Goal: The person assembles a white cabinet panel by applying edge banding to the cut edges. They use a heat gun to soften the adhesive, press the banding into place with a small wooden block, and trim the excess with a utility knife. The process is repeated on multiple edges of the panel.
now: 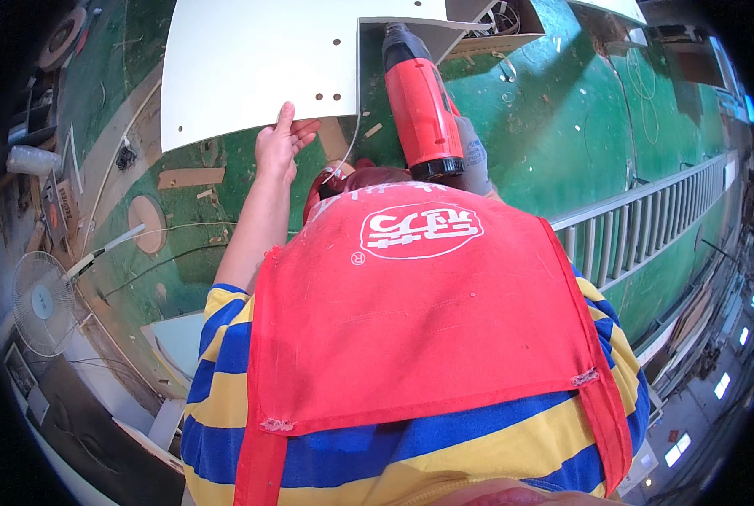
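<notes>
A white panel point(250, 67) with several small dark holes spans the top of the head view, with a notch cut out of its near right side. My left hand point(280, 148) is at the panel's near edge, thumb tip against it and the other fingers stretched to the right, apart. Just right of the notch is a red heat gun point(419, 110) with a black rear cap, its metal nozzle pointing away beside a thin, curved white strip point(427, 25). My right hand point(475, 160), in a grey glove, grips the heat gun from its right side; the fingers are mostly hidden.
A metal ladder point(638, 228) lies on the green floor point(545, 126) at the right. An open box point(512, 29) of cables stands beyond the heat gun. At the left are a white fan point(44, 302), a round wooden disc point(147, 223) and loose cords.
</notes>
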`<state>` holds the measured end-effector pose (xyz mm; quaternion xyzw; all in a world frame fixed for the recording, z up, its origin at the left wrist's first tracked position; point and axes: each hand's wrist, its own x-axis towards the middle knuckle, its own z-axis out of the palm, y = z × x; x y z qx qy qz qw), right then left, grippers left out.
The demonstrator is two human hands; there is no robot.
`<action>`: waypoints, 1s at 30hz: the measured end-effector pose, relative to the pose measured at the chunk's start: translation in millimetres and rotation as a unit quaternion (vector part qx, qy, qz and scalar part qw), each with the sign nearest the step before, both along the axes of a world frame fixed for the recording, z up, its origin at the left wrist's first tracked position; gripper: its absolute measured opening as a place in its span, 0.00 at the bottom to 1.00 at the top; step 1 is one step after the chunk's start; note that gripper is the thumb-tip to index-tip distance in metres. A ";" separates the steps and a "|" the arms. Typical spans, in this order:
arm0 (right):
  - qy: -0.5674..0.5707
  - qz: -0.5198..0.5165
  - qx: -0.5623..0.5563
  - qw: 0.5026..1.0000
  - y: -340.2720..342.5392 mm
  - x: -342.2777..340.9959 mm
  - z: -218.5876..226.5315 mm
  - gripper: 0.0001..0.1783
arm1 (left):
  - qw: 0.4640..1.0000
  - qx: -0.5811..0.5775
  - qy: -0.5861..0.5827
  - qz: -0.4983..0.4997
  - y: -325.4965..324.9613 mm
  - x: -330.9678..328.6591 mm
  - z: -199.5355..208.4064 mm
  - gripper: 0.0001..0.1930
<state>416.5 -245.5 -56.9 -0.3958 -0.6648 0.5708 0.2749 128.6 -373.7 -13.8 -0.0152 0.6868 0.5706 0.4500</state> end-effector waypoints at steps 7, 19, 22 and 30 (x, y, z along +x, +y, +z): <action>-0.077 0.047 0.244 0.966 -4.7 -12.9 43.6 0.14 | 1.000 0.000 0.003 0.001 -1.2 -0.8 -3.7 0.28; 0.261 -0.130 -0.417 0.861 -3.4 -15.6 57.8 0.17 | 1.000 -0.010 0.006 0.009 1.3 0.8 1.0 0.27; 0.316 -0.153 -0.490 0.798 -0.8 -8.6 61.1 0.19 | 1.000 -0.003 -0.004 0.011 0.7 -1.7 -5.2 0.27; 0.150 -0.106 -0.133 0.974 -1.0 30.2 22.9 0.17 | 1.000 -0.001 0.000 0.004 1.1 -1.0 -2.6 0.28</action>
